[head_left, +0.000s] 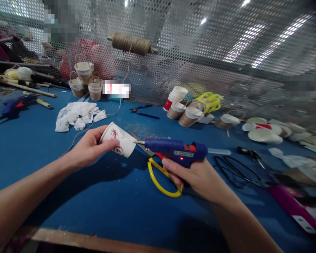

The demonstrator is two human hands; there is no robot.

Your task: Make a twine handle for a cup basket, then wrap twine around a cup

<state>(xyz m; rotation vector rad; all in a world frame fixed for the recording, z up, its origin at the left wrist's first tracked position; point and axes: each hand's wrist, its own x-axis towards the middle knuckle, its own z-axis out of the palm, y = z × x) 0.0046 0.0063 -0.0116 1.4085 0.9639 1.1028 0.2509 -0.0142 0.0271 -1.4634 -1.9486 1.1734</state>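
Observation:
My left hand (92, 146) is closed around a white paper cup (123, 137) with red print, tilted on its side with its mouth toward the left. In my right hand (189, 172) is a blue hot glue gun (168, 146), its red light lit and a clear glue stick poking out of the back. The gun's metal nozzle meets the cup near its base; whether it touches I cannot tell. Beneath the gun lie scissors (152, 179) with yellow handles, partly hidden by the gun and my right hand.
Twine-wrapped cups (95, 92) with handles are stacked at the back left, near crumpled white cloth (76, 114). Blue-handled pliers (147, 114) lie mid-table. A twine spool (130, 44) hangs on the mesh. More paper cups (177, 96), cables (234, 172) and a purple power strip (292, 203) are rightward.

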